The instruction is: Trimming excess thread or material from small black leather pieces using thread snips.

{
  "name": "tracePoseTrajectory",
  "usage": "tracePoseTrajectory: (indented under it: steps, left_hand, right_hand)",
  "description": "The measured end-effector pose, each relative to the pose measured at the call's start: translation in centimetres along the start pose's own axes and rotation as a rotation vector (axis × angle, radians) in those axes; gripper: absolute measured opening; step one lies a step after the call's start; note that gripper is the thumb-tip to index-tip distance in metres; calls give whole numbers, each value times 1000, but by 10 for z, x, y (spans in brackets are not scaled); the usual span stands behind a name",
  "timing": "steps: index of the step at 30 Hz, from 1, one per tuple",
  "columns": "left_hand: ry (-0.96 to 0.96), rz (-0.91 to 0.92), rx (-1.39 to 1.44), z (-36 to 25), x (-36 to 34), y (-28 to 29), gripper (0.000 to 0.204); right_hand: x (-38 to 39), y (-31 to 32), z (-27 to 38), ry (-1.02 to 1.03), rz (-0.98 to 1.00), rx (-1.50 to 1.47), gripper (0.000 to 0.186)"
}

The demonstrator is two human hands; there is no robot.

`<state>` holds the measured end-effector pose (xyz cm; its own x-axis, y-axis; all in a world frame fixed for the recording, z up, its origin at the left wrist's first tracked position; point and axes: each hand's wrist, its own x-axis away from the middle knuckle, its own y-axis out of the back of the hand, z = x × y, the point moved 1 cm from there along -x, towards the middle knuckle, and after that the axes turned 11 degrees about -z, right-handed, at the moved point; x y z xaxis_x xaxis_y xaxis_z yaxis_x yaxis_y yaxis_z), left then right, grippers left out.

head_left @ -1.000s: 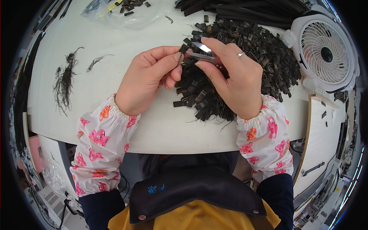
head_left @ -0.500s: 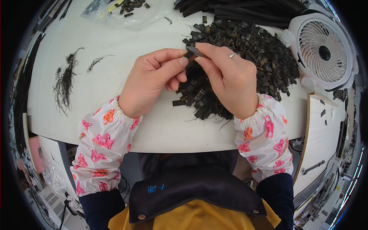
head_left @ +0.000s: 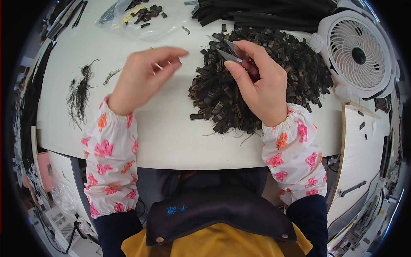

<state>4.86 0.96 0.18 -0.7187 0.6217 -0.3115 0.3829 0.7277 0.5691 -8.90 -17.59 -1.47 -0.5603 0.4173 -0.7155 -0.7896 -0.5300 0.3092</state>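
My left hand (head_left: 143, 77) is raised over the white table, left of the heap. Its index finger and thumb are apart, with the tips smeared by motion, and no object shows between them. In my right hand (head_left: 265, 81) is a pair of thread snips (head_left: 231, 56), its two pointed metal blades spread toward the upper left. The hand and snips are above a large heap of small black fabric loops (head_left: 222, 98), many with loose thread ends. Part of the heap is hidden beneath my right hand.
Dark thread scraps (head_left: 80, 96) lie on the table (head_left: 180, 145) at the left. A clear plastic bag (head_left: 165, 32) with several black pieces is at the far left. Black strips (head_left: 265, 13) lie behind the heap. A white fan (head_left: 357, 53) stands at the right, beyond a wooden board (head_left: 359, 158).
My left hand has moved left, away from the snips, and the black loop it held no longer shows. The snips' blades now show spread apart in my right hand.
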Motion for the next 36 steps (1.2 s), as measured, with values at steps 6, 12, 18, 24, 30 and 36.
tracePoseTrajectory:
  steps: [6,12,18,24,30,36]
  left_hand:
    - [-215,244,13,-13,16,-27,15]
    - [-377,149,-174,-4,22,-27,11]
    - [-308,165,-96,-1,20,-6,19]
    - [-289,159,-19,-10,27,-26,19]
    - [-524,101,-178,-9,29,-43,22]
    - [-304,213,-138,-13,28,-32,27]
  right_hand:
    - [8,-8,12,58,250,-108,27]
    - [6,-6,8,-4,333,-47,27]
    - [-2,2,9,-101,353,94,33]
    - [3,-4,14,-70,230,-86,22]
    - [7,-9,19,-33,350,-93,25]
    - [14,-12,17,75,401,-83,32]
